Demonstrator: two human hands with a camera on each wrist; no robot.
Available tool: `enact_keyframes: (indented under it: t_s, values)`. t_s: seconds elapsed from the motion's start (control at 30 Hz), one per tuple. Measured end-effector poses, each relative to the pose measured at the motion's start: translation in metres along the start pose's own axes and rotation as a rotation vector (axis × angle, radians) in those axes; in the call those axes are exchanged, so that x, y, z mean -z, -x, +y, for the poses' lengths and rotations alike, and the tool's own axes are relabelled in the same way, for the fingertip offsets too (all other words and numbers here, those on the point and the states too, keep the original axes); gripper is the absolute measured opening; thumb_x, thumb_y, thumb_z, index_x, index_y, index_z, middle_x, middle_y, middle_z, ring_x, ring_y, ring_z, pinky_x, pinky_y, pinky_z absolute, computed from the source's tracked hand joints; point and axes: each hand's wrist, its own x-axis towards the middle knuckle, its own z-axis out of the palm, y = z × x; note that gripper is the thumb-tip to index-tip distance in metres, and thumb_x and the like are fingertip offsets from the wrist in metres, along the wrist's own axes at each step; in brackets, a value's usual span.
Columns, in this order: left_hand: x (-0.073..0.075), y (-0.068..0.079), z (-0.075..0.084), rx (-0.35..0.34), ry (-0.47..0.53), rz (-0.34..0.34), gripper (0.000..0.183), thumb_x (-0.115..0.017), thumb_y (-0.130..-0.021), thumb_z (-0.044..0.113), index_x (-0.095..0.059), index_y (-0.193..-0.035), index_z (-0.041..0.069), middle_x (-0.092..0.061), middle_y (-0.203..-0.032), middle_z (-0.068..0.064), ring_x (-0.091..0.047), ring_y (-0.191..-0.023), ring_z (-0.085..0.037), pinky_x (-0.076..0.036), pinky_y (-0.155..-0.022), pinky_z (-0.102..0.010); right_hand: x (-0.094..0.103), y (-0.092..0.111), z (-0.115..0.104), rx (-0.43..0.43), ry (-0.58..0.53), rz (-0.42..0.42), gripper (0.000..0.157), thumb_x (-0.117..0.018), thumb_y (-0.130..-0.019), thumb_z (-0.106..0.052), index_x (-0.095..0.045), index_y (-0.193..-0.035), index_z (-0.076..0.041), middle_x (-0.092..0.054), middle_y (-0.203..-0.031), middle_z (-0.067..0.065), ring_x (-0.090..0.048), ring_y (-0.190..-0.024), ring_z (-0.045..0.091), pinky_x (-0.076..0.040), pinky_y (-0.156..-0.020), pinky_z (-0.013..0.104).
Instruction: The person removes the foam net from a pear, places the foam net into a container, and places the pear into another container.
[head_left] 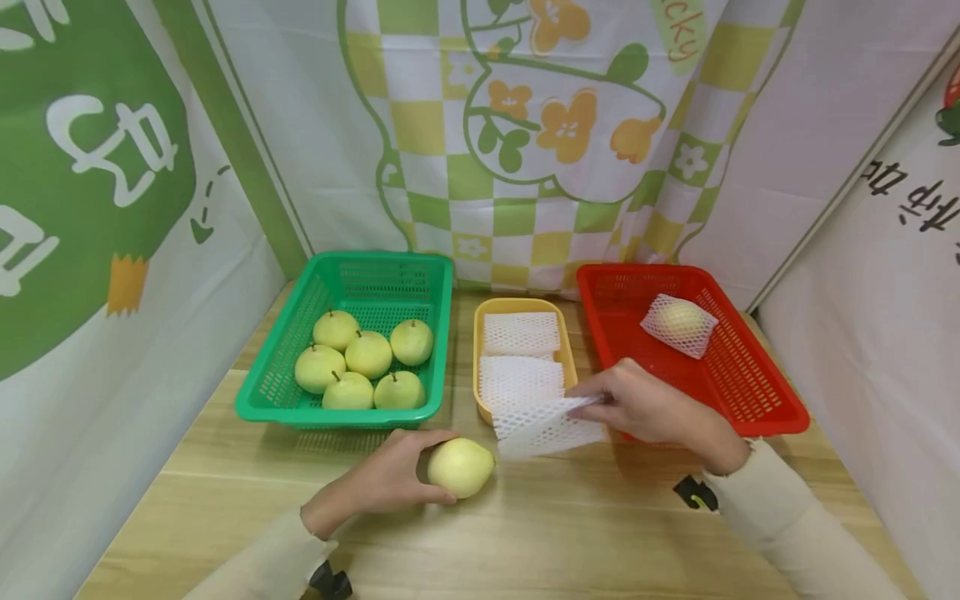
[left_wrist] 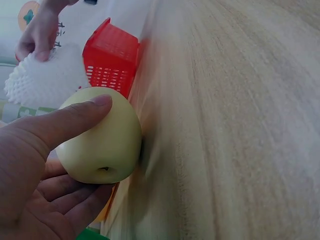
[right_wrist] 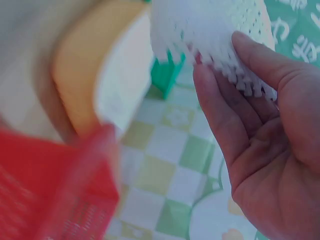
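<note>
My left hand (head_left: 390,477) grips a pale yellow-green pear (head_left: 462,468) low over the wooden table, in front of the green basket. In the left wrist view the thumb lies across the pear (left_wrist: 102,145) and the fingers curl beneath it. My right hand (head_left: 637,404) pinches one end of a white foam net sleeve (head_left: 551,427), which hangs flat towards the pear but apart from it. From the right wrist, the sleeve's fringed edge (right_wrist: 245,82) shows between thumb and fingers. More white foam nets (head_left: 521,333) lie in the yellow tray (head_left: 480,392) just behind.
A green basket (head_left: 251,400) with several pears stands on the left. On the right, a red basket (head_left: 787,408) contains one pear in a foam net (head_left: 681,325). Printed cloth (head_left: 517,242) hangs behind the wooden table (head_left: 525,533) and at both sides.
</note>
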Motion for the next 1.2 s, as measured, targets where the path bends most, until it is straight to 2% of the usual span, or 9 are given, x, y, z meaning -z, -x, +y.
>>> enact_keyframes:
  t_s: [0.13, 0.3, 0.5, 0.7, 0.77, 0.87, 1.07, 1.2]
  values:
    - [-0.002, 0.0, -0.001, 0.011, 0.011, 0.002, 0.075, -0.094, -0.079, 0.038, -0.065, -0.14, 0.002, -0.075, -0.13, -0.01, -0.073, -0.116, -0.023, -0.062, -0.097, -0.037, 0.026, -0.026, 0.005, -0.059, 0.031, -0.039, 0.016, -0.081, -0.093, -0.017, -0.084, -0.109, -0.014, -0.081, -0.1, -0.004, -0.065, -0.079, 0.004, -0.06, -0.073, 0.021]
    - [-0.007, -0.002, -0.001, 0.037, 0.036, 0.01, 0.075, -0.092, -0.08, 0.04, -0.065, -0.14, 0.004, -0.076, -0.129, -0.008, -0.073, -0.114, -0.02, -0.061, -0.095, -0.034, 0.033, -0.047, 0.016, -0.076, 0.044, -0.123, 0.01, -0.081, -0.094, -0.02, -0.084, -0.103, -0.016, -0.079, -0.097, -0.006, -0.064, -0.081, 0.007, -0.059, -0.077, 0.022]
    - [-0.008, 0.0, -0.003, 0.047, 0.065, 0.026, 0.073, -0.092, -0.081, 0.037, -0.065, -0.139, 0.002, -0.076, -0.126, -0.009, -0.074, -0.113, -0.021, -0.062, -0.094, -0.032, 0.023, -0.045, 0.019, -0.089, 0.035, -0.223, 0.006, -0.081, -0.094, -0.024, -0.083, -0.095, -0.018, -0.07, -0.085, -0.01, -0.058, -0.075, 0.007, -0.056, -0.072, 0.022]
    - [-0.002, 0.005, -0.009, 0.065, 0.069, 0.043, 0.074, -0.092, -0.081, 0.038, -0.065, -0.138, 0.001, -0.076, -0.125, -0.009, -0.074, -0.113, -0.021, -0.062, -0.092, -0.032, 0.017, -0.038, 0.01, -0.113, 0.021, -0.314, 0.009, -0.081, -0.094, -0.027, -0.084, -0.102, -0.025, -0.075, -0.089, -0.013, -0.06, -0.077, 0.006, -0.059, -0.076, 0.021]
    - [0.0, 0.007, -0.01, 0.068, 0.061, 0.036, 0.075, -0.091, -0.082, 0.041, -0.064, -0.139, 0.001, -0.076, -0.127, -0.009, -0.074, -0.114, -0.021, -0.061, -0.093, -0.032, 0.021, -0.038, 0.009, -0.109, 0.018, -0.316, 0.007, -0.081, -0.094, -0.027, -0.083, -0.099, -0.024, -0.073, -0.086, -0.012, -0.059, -0.075, 0.006, -0.057, -0.072, 0.021]
    - [0.002, 0.008, -0.012, 0.067, 0.051, 0.029, 0.075, -0.091, -0.082, 0.042, -0.064, -0.14, 0.001, -0.076, -0.128, -0.008, -0.073, -0.116, -0.021, -0.061, -0.096, -0.034, 0.035, -0.046, 0.009, -0.125, 0.02, -0.272, 0.005, -0.081, -0.094, -0.027, -0.083, -0.097, -0.023, -0.071, -0.085, -0.011, -0.059, -0.075, 0.007, -0.055, -0.07, 0.022]
    - [0.003, 0.007, -0.011, 0.063, 0.042, 0.009, 0.074, -0.09, -0.082, 0.042, -0.064, -0.14, 0.003, -0.076, -0.127, -0.007, -0.073, -0.117, -0.021, -0.061, -0.098, -0.037, 0.071, -0.077, 0.018, -0.189, 0.02, -0.192, 0.01, -0.079, -0.097, -0.028, -0.081, -0.097, -0.018, -0.064, -0.083, -0.008, -0.057, -0.078, 0.013, -0.051, -0.074, 0.026]
    - [0.002, 0.007, -0.008, 0.066, 0.031, 0.008, 0.075, -0.09, -0.082, 0.043, -0.064, -0.14, 0.003, -0.076, -0.127, -0.007, -0.073, -0.117, -0.02, -0.061, -0.099, -0.039, 0.079, -0.1, 0.036, -0.227, 0.022, -0.192, 0.016, -0.075, -0.099, -0.027, -0.076, -0.089, -0.015, -0.056, -0.075, -0.007, -0.055, -0.074, 0.016, -0.047, -0.069, 0.026]
